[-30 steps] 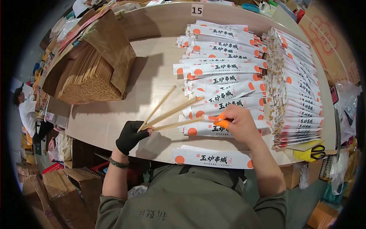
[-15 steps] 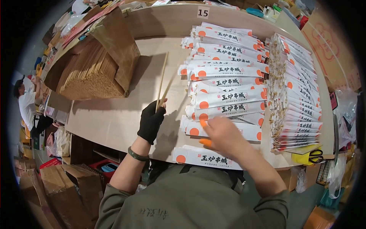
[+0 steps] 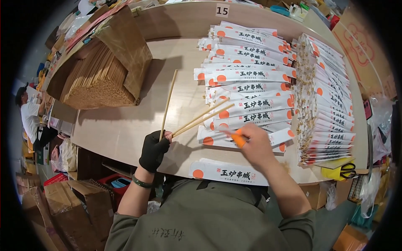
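In the head view, the left hand [image 3: 154,151], in a black glove, is left of the near end of the pile [image 3: 251,76] of white sleeves, its forearm rising from below, fingers curled shut around three sticks [image 3: 205,119]: one points away, left of the pile, and two slant over its left edge. The right hand [image 3: 256,144] is bent over the pile's near end, thumb and finger drawn together by a sleeve [image 3: 281,137]; blur hides whether they pinch it. Left of the pile, on the worktop [image 3: 125,134], a brown bag [image 3: 125,50] lies open, packed with a bundle [image 3: 98,85] of sticks. Below and well left of the pile, a red bin [image 3: 119,192] holds something blue.
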A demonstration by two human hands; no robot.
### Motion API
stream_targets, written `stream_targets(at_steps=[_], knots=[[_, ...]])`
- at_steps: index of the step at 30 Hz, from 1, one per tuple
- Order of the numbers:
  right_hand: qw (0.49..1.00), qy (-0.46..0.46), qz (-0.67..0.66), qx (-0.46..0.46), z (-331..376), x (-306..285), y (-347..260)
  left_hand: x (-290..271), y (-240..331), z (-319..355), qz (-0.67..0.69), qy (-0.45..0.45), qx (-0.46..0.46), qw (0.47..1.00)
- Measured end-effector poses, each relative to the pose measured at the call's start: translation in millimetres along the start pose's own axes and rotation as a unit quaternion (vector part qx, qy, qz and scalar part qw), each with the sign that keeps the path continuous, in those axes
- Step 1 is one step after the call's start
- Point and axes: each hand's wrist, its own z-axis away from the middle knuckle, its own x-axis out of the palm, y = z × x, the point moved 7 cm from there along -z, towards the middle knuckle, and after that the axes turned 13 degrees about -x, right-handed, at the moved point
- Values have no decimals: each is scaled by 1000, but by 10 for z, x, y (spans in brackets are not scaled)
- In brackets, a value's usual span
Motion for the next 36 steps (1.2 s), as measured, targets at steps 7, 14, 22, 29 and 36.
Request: stream_targets(at_steps=[7, 14, 22, 29, 36], knots=[[941, 61, -255, 213, -19, -202, 157, -123, 283, 160, -196, -21, 94, 976], [956, 54, -206, 201, -24, -334, 123, -212, 433, 205, -224, -22, 102, 969], [994, -38, -100, 35, -73, -322, -52, -99, 550, 208, -292, -70, 93, 949], [957, -57, 146, -244, -706, 355, -756, 889, 555, -50, -22, -87, 148, 985], [976, -140, 169, 6, -460, -252, 644, -891, 626, 359, 39, 252, 149, 956]])
